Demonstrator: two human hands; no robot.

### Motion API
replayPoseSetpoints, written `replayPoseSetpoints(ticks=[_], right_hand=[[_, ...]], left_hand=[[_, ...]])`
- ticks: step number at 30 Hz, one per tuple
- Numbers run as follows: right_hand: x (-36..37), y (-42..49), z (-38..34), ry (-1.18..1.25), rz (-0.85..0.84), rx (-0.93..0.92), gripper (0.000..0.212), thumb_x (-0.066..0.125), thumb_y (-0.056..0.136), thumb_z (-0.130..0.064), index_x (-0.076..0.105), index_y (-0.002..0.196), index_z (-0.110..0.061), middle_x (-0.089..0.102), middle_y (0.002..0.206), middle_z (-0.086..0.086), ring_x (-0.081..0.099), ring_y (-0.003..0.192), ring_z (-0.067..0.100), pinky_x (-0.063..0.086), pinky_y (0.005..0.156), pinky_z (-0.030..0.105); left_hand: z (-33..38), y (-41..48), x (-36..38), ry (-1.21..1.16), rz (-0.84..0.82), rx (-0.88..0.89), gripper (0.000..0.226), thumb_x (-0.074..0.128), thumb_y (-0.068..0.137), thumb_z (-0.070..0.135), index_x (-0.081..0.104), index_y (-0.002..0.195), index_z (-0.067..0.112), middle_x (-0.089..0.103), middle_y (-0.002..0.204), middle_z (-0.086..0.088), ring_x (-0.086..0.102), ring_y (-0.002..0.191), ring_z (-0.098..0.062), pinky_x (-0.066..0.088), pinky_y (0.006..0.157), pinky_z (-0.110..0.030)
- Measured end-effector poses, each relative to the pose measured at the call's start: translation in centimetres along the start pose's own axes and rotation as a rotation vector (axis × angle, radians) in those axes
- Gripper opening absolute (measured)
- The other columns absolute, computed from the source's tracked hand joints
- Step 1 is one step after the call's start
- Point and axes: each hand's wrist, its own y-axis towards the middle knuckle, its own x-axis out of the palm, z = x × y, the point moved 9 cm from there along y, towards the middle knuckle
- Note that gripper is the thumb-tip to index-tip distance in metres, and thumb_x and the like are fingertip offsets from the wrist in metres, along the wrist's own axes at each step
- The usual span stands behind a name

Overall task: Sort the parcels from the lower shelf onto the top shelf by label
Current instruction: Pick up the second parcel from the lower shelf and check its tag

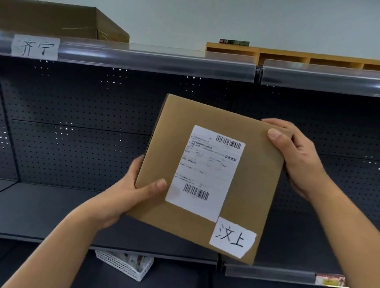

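Observation:
I hold a flat brown cardboard parcel (250,178) up in front of the dark shelving, tilted slightly. It carries a white shipping label (205,172) with barcodes and a handwritten tag (232,237) reading 汶上 at its lower right corner. My left hand (136,195) grips its lower left edge, thumb on the front. My right hand (298,158) grips its upper right corner. The top shelf (147,58) runs across above, with a handwritten tag (36,46) reading 济宁 on its front rail at the left.
A large brown box (52,18) sits on the top shelf at left. Wooden pigeonholes (321,61) stand at the back right. Behind the parcel is a dark middle shelf (31,213) with perforated back panel. A white plastic basket (125,264) sits below it.

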Motion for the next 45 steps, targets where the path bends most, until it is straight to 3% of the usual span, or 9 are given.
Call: replayPoseSetpoints(ticks=[5, 8, 11, 16, 18, 23, 33, 40, 45], right_hand=[[0.4, 1.2, -1.2, 0.02, 0.076, 0.016, 0.04, 0.05, 0.11, -0.043, 0.059, 0.145, -0.025, 0.068, 0.122, -0.005, 0.069, 0.101, 0.01, 0.06, 0.081, 0.029], [1.5, -0.4, 0.7, 0.099, 0.064, 0.084, 0.059, 0.051, 0.108, -0.051, 0.036, 0.163, -0.034, 0.064, 0.144, -0.004, 0.069, 0.123, 0.016, 0.062, 0.098, 0.039], [3.2, -3.6, 2.4, 0.16, -0.012, 0.157, 0.069, 0.061, 0.102, -0.052, 0.036, 0.164, -0.036, 0.065, 0.151, -0.003, 0.067, 0.133, 0.019, 0.052, 0.113, 0.049], [5.7, -8.9, 3.3, 0.16, 0.001, 0.126, 0.053, 0.055, 0.102, -0.043, 0.043, 0.153, -0.049, 0.067, 0.142, -0.031, 0.061, 0.132, -0.007, 0.048, 0.105, 0.011], [5.9, -10.1, 4.1, 0.185, 0.073, 0.142, 0.048, 0.054, 0.099, -0.043, 0.045, 0.146, -0.054, 0.067, 0.137, -0.037, 0.061, 0.131, -0.01, 0.047, 0.101, 0.006], [6.5, -12.8, 5.7, 0.293, 0.171, 0.206, 0.065, 0.058, 0.097, -0.045, 0.044, 0.16, -0.04, 0.065, 0.151, -0.016, 0.06, 0.14, 0.009, 0.04, 0.124, 0.041], [8.0, -14.5, 5.6, 0.306, 0.185, 0.265, 0.058, 0.06, 0.095, -0.039, 0.053, 0.153, -0.038, 0.072, 0.142, -0.015, 0.067, 0.132, 0.008, 0.045, 0.114, 0.033], [8.1, -14.3, 4.4, 0.276, 0.175, 0.266, 0.042, 0.055, 0.107, -0.013, 0.062, 0.144, -0.033, 0.079, 0.131, -0.005, 0.072, 0.124, 0.018, 0.05, 0.109, 0.039], [6.4, -15.5, 3.8, 0.269, 0.281, 0.272, 0.041, 0.059, 0.103, -0.005, 0.064, 0.137, -0.027, 0.082, 0.121, 0.002, 0.076, 0.114, 0.025, 0.058, 0.097, 0.042]], left_hand=[[0.3, -0.1, 1.5, -0.252, 0.114, 0.115, 0.063, 0.073, 0.083, 0.053, 0.058, 0.143, 0.04, 0.081, 0.124, 0.01, 0.08, 0.11, -0.015, 0.063, 0.088, -0.037], [0.8, -0.1, 1.8, -0.366, 0.149, 0.127, 0.056, 0.073, 0.086, 0.054, 0.064, 0.139, 0.039, 0.082, 0.125, 0.007, 0.079, 0.113, -0.018, 0.06, 0.095, -0.043], [1.1, 0.1, 1.0, -0.446, 0.237, 0.115, 0.054, 0.074, 0.089, 0.055, 0.065, 0.139, 0.036, 0.081, 0.126, 0.006, 0.077, 0.118, -0.021, 0.058, 0.101, -0.046], [1.1, -0.6, 0.1, -0.396, 0.261, 0.102, 0.043, 0.072, 0.092, 0.054, 0.068, 0.133, 0.04, 0.083, 0.119, 0.007, 0.079, 0.111, -0.02, 0.06, 0.091, -0.04], [0.5, -1.0, 0.2, -0.375, 0.263, 0.093, 0.038, 0.068, 0.097, 0.049, 0.067, 0.134, 0.041, 0.084, 0.117, 0.008, 0.078, 0.109, -0.021, 0.06, 0.085, -0.039], [-1.1, -2.6, 0.3, -0.376, 0.28, 0.119, 0.045, 0.058, 0.105, 0.037, 0.057, 0.149, 0.044, 0.078, 0.133, 0.01, 0.073, 0.123, -0.02, 0.055, 0.106, -0.048], [-2.5, -4.6, -0.4, -0.302, 0.32, 0.072, 0.044, 0.059, 0.104, 0.038, 0.059, 0.148, 0.042, 0.078, 0.13, 0.014, 0.073, 0.122, -0.016, 0.053, 0.11, -0.045], [-2.1, -5.2, -0.5, -0.337, 0.352, 0.015, 0.033, 0.061, 0.103, 0.035, 0.068, 0.136, 0.039, 0.083, 0.111, 0.019, 0.075, 0.109, -0.011, 0.054, 0.085, -0.03], [-2.0, -5.2, 0.4, -0.366, 0.303, -0.03, 0.042, 0.063, 0.101, 0.039, 0.064, 0.143, 0.037, 0.08, 0.126, 0.01, 0.071, 0.119, -0.018, 0.054, 0.102, -0.038]])
